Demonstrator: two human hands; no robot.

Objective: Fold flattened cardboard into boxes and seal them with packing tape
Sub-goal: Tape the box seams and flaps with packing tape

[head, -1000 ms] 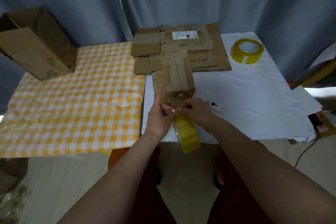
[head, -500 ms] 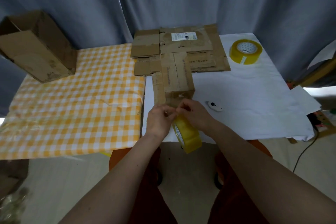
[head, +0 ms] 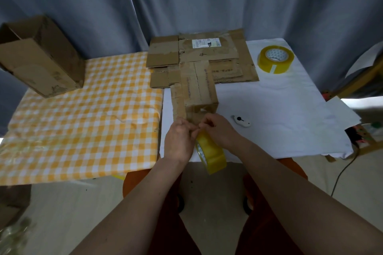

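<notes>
Just beyond the pinching fingertips, a small box (head: 199, 97) stood folded but apparently untaped. Both the left hand (head: 179, 141) and right hand (head: 217, 130) were curled, seemingly picking at the tape roll (head: 211, 153); more flattened cardboard (head: 207, 58) waited farther off.

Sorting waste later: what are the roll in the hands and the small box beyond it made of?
Held tape roll: apparently glossy yellowish translucent plastic film; it shines.
Small box: matte brown corrugated cardboard, judging by creases and worn, scuffed faces.

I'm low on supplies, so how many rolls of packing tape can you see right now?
2. One yellow tape roll is held at the table's near edge between both hands; the other tape roll lies on the white cloth at far right. Others may be out of view.
</notes>
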